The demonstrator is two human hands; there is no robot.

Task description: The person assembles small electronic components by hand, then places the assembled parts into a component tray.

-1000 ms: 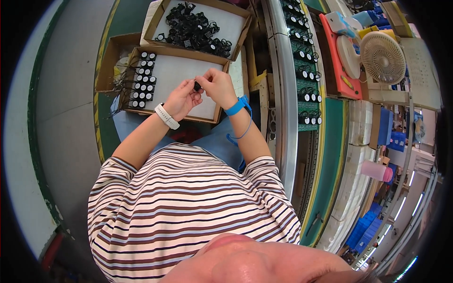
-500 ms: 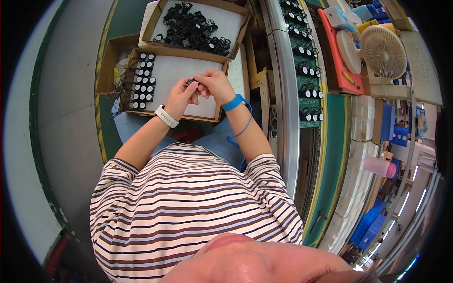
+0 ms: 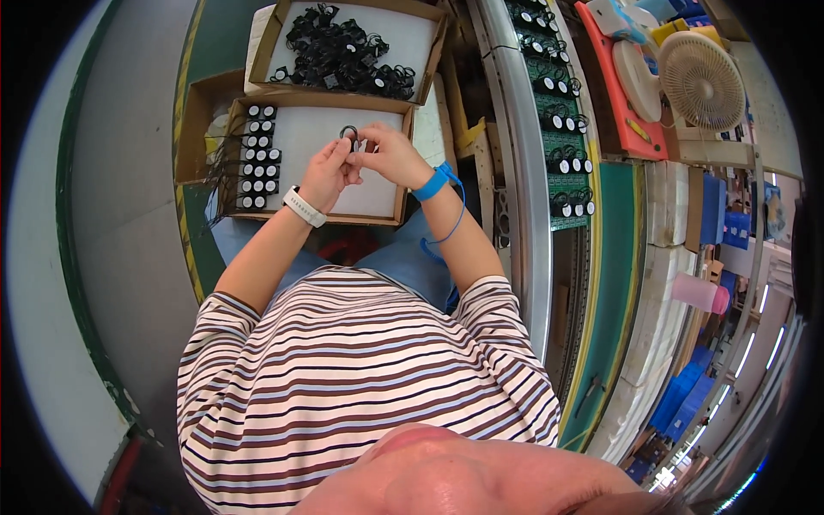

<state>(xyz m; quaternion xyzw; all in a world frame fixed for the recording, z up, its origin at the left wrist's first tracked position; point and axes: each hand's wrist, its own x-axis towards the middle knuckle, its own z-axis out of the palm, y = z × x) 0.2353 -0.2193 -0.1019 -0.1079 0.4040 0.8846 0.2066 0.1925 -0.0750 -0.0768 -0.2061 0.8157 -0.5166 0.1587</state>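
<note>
Over the near cardboard box [image 3: 322, 100], my two hands meet in front of me. My left hand [image 3: 329, 173] is closed in a pinch, and my right hand [image 3: 388, 154] pinches from the other side. Between their fingertips is a small black part with a cable [image 3: 348, 130]; a dark loop of the cable rises above the fingers, which hide most of the rest. Along the box's left side, small black parts with round white faces [image 3: 259, 170] lie in rows, their cables trailing over the left edge. White lining covers the box floor.
Beyond it, another cardboard box [image 3: 435, 64] holds a heap of black cabled parts [image 3: 343, 51]. On my right runs a metal rail [image 3: 525, 180], then green boards [image 3: 562, 137] bearing similar parts. Farther right are a red tray [image 3: 631, 133], a fan [image 3: 702, 79] and a pink bottle [image 3: 697, 292].
My right hand has tilted and shifted slightly, and the black cable loop now stands up above my fingertips. The whole view has shifted slightly.
</note>
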